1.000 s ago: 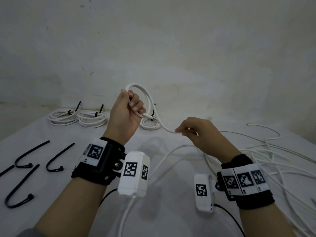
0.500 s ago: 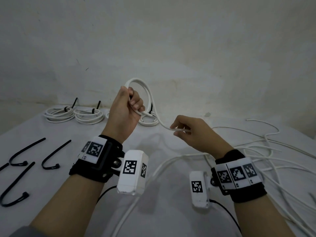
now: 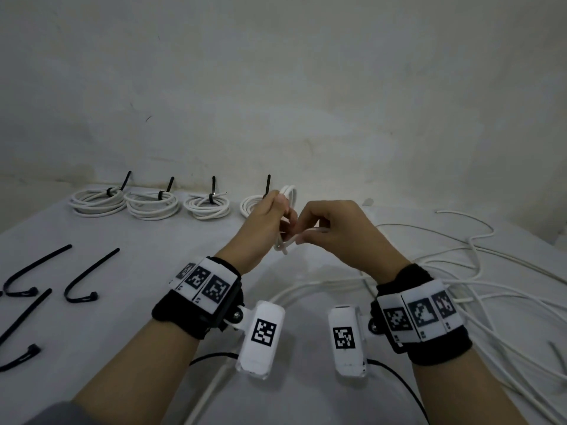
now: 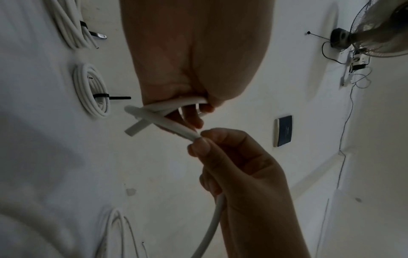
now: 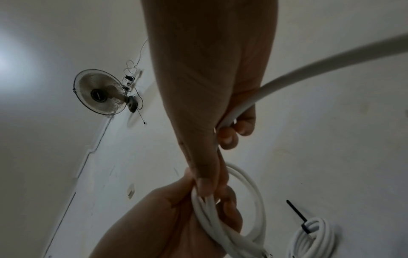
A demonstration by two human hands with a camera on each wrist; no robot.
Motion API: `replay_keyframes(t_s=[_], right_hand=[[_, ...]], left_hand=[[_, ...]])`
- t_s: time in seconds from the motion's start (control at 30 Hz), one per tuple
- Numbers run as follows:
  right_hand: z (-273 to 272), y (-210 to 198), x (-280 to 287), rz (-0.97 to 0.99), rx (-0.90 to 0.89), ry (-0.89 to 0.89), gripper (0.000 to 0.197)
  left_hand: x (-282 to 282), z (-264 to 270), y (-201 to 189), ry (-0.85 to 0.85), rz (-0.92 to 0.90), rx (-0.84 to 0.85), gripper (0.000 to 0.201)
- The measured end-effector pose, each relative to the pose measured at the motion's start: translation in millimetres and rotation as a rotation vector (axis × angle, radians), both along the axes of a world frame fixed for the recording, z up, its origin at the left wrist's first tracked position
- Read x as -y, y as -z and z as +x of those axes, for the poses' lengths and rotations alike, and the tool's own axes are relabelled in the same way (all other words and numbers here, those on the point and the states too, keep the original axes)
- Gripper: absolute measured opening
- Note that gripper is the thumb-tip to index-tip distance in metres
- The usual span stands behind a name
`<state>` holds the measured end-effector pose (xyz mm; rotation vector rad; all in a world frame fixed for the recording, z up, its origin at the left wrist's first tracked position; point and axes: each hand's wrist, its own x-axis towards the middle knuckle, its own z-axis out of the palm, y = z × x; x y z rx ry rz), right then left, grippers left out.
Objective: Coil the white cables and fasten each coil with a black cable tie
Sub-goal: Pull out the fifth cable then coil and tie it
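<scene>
**Second loop going on**

My right hand (image 3: 334,231) has closed in from well apart and now meets my left hand (image 3: 264,222), pinching the cable (image 4: 174,126) against the coil (image 5: 232,206) my left fingers grip. So another turn is nearly laid; I judge much slack remains. Four tied coils (image 3: 153,204) lie beyond my left hand, spare ties (image 3: 82,280) left of it. No readable writing; wristbands (image 3: 417,314) bear only square markers.

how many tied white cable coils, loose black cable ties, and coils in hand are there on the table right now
Tied white cable coils along the back edge, each with a black cable tie: 4
Loose black cable ties at the left: 3 in full view
Unfinished white cable coil gripped in the left hand: 1
Total: 8
</scene>
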<state>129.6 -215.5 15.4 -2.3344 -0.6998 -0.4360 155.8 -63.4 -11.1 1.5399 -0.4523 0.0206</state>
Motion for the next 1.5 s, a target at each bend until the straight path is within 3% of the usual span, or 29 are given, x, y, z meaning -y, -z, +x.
replay_keyframes(t_s=[0.2,0.43,0.5,0.6,0.67,0.73,0.83,0.97,1.23,1.37,1.5], right_hand=[[8,7,4,0.143,0.134,0.037,0.019],[20,11,23,0.327,0.09,0.092,0.008],[22,14,25,0.338,-0.021,0.071,0.004],[23,20,37,0.311,-0.287,0.085,0.038],[23,21,47,0.138,-0.427,0.151,0.058],[23,23,57,-0.032,-0.578,0.204,0.058],[23,28,70,-0.028,-0.795,0.179,0.044],[21,34,84,0.017,-0.596,0.169,0.021],[55,30,119,0.427,-0.071,0.66,0.021],[75,38,142,0.414,-0.072,0.834,0.021],[83,54,145,0.311,-0.174,0.847,0.02]], left_hand=[[3,2,0,0.024,0.185,0.003,0.031],[0,-2,-8,0.181,0.097,-0.179,0.035],[-3,0,-9,0.169,0.083,-0.17,0.031],[-6,1,-8,0.149,0.058,-0.154,0.03],[-6,2,-9,0.14,0.063,-0.142,0.03],[-6,2,-9,0.131,0.07,-0.139,0.032],[-6,2,-10,0.131,0.059,-0.14,0.032],[-8,0,-13,0.14,0.035,-0.135,0.033],[-23,2,-27,0.139,-0.119,-0.108,0.03],[-25,5,-25,0.147,-0.165,-0.116,0.029],[-19,4,-19,0.145,-0.19,-0.142,0.031]])
